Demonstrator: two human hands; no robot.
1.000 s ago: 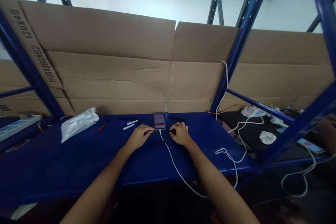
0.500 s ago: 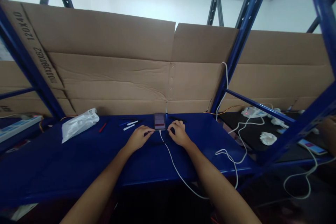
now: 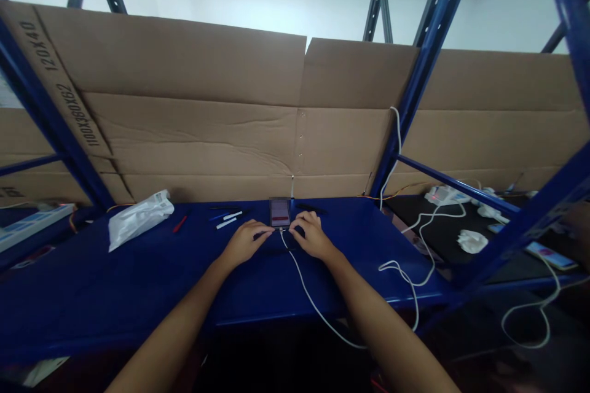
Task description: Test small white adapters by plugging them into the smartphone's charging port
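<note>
Here's the phone [image 3: 280, 212] on the blue shelf [image 3: 115, 295] by the cardboard [image 3: 184, 141], white cable [image 3: 305, 292] running from its bottom end. Left hand [image 3: 246, 242] and right hand [image 3: 313, 237] close in, fingers [image 3: 268, 231] narrow at the plug, but can't tell if they're gripping it!

The left forearm [image 3: 173, 319] and right forearm [image 3: 380, 325] are slim and bare. The left hand [image 3: 246, 244] and right hand [image 3: 314, 237] are bare too, with slender fingers.
</note>
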